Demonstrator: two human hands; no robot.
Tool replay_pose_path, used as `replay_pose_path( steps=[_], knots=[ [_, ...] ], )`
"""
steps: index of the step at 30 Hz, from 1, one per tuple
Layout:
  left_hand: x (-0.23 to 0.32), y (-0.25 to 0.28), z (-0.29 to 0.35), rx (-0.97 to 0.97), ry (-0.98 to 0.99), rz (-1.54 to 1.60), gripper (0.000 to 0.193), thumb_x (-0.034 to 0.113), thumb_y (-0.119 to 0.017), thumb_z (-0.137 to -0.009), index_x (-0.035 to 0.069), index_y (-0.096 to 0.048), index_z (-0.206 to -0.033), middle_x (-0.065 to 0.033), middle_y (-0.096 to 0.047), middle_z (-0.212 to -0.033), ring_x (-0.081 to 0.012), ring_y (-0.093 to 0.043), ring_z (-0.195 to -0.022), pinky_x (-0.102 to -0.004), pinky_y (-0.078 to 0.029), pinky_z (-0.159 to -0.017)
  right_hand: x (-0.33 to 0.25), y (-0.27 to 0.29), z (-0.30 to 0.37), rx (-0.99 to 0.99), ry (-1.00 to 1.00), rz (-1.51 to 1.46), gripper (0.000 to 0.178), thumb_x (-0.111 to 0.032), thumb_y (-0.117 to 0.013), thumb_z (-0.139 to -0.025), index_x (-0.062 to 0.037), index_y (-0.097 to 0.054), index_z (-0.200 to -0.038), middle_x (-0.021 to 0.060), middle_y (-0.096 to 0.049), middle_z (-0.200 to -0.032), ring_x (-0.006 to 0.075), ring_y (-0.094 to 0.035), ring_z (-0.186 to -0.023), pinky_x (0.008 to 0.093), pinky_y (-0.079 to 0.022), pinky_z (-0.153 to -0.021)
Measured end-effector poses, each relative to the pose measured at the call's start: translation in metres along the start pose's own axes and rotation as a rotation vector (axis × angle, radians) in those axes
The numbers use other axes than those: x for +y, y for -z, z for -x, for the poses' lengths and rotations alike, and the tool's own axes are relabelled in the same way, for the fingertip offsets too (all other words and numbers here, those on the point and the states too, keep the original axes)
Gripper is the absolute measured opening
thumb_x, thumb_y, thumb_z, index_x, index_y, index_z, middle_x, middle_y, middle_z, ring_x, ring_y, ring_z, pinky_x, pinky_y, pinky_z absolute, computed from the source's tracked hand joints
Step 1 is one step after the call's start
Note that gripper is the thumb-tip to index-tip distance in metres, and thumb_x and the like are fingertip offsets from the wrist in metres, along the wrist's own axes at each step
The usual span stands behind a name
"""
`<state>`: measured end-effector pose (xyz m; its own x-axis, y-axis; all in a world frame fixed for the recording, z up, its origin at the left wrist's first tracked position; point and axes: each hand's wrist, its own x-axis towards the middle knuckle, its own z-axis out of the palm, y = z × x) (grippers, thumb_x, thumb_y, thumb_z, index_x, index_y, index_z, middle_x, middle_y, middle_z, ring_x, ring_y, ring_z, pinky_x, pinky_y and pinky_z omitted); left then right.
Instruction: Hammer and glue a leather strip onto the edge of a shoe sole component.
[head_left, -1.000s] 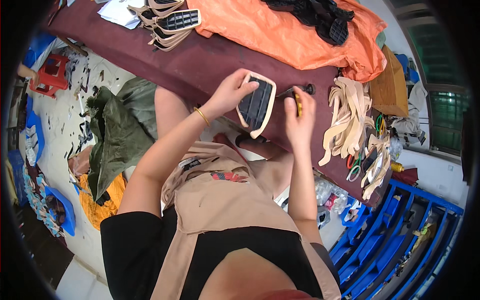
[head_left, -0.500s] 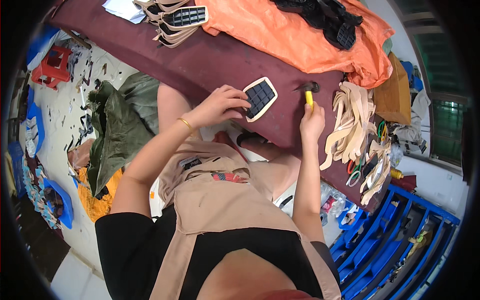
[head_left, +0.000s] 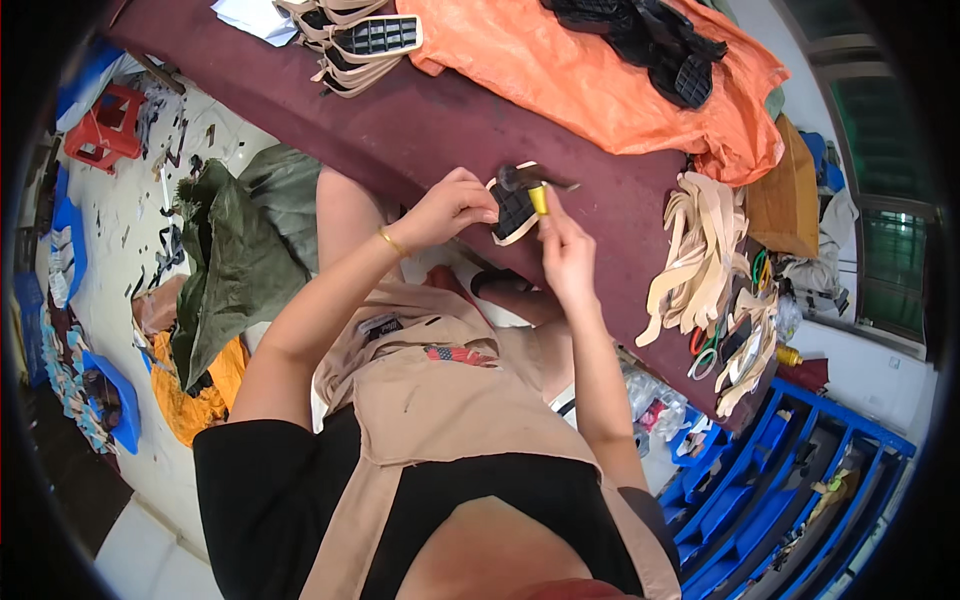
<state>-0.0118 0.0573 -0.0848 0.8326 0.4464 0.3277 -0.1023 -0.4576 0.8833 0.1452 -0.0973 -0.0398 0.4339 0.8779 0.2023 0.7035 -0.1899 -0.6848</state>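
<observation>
A shoe sole (head_left: 512, 222), black and gridded with a cream rim, lies near the front edge of the maroon table. At its left edge, the fingers of my left hand (head_left: 452, 207) are curled and pinched together on it. My right hand (head_left: 568, 252) grips the yellow handle of a hammer (head_left: 540, 197). The dark hammer head is over the upper part of the sole, smeared by motion and hiding some of it. Whether it touches the sole I cannot tell.
Beige strap pieces (head_left: 695, 255) are heaped on the right of the maroon table (head_left: 420, 125), near scissors (head_left: 704, 362). Stacked sandal parts (head_left: 350, 50) sit at the far left. Black pieces (head_left: 660, 50) rest on an orange sheet (head_left: 530, 90). A blue rack (head_left: 740, 500) stands lower right.
My right hand has swung the hammer leftward from beside the sole to over it. The fingers of my left hand have drawn together at the sole's left edge.
</observation>
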Motion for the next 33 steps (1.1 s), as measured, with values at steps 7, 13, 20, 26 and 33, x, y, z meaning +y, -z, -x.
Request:
replay_pose_path(
  steps=[7, 13, 20, 26, 33],
  knots=[
    [0.050, 0.005, -0.036, 0.375, 0.486, 0.575, 0.018, 0.019, -0.060, -0.089, 0.002, -0.063, -0.083, 0.0006, -0.060, -0.075, -0.0064, -0.050, -0.067, -0.0235, -0.043, -0.060, 0.012, 0.039, -0.031, 0.280, 0.003, 0.532, 0.030, -0.016, -0.056, -0.088, -0.0114, -0.061, -0.118, 0.0158, -0.060, -0.097, 0.0312, -0.059, -0.083, 0.0357, -0.048, -0.076],
    [0.060, 0.002, -0.053, 0.247, 0.554, 0.859, 0.018, 0.021, -0.056, -0.093, 0.004, -0.061, -0.086, 0.0024, -0.060, -0.074, -0.0034, -0.054, -0.063, -0.0192, -0.045, -0.057, -0.049, 0.018, -0.057, -0.026, -0.395, -0.865, 0.020, -0.021, -0.057, -0.091, -0.0022, -0.063, -0.091, 0.0027, -0.059, -0.087, 0.0088, -0.055, -0.079, 0.0229, -0.043, -0.072],
    [0.061, 0.000, -0.055, 0.126, 0.673, 1.068, 0.016, 0.018, -0.056, -0.092, 0.006, -0.061, -0.083, 0.0001, -0.062, -0.077, -0.0059, -0.057, -0.065, -0.0217, -0.048, -0.060, -0.036, 0.002, -0.067, -0.033, -0.575, -1.092, 0.016, -0.015, -0.055, -0.090, -0.0049, -0.060, -0.079, -0.0007, -0.058, -0.071, 0.0063, -0.052, -0.060, 0.0214, -0.042, -0.056],
    [0.055, 0.001, -0.061, 0.100, 0.668, 0.977, 0.017, 0.018, -0.056, -0.092, 0.006, -0.060, -0.082, 0.0012, -0.061, -0.076, -0.0051, -0.055, -0.065, -0.0211, -0.046, -0.059, -0.026, -0.004, -0.061, 0.027, -0.623, -1.136, 0.024, -0.027, -0.052, -0.094, -0.0036, -0.059, -0.098, 0.0024, -0.060, -0.086, 0.0092, -0.055, -0.072, 0.0228, -0.043, -0.064],
    [0.063, 0.170, -0.119, 0.229, -0.175, -0.324, 0.021, 0.020, -0.058, -0.090, 0.001, -0.063, -0.099, -0.0034, -0.062, -0.084, -0.0135, -0.058, -0.085, -0.0259, -0.045, -0.080, 0.000, 0.051, -0.017, 0.253, -0.571, -0.809, 0.046, -0.034, -0.050, -0.095, -0.0111, -0.039, -0.133, 0.0082, -0.056, -0.116, 0.0147, -0.055, -0.097, 0.0275, -0.045, -0.078]
  ],
)
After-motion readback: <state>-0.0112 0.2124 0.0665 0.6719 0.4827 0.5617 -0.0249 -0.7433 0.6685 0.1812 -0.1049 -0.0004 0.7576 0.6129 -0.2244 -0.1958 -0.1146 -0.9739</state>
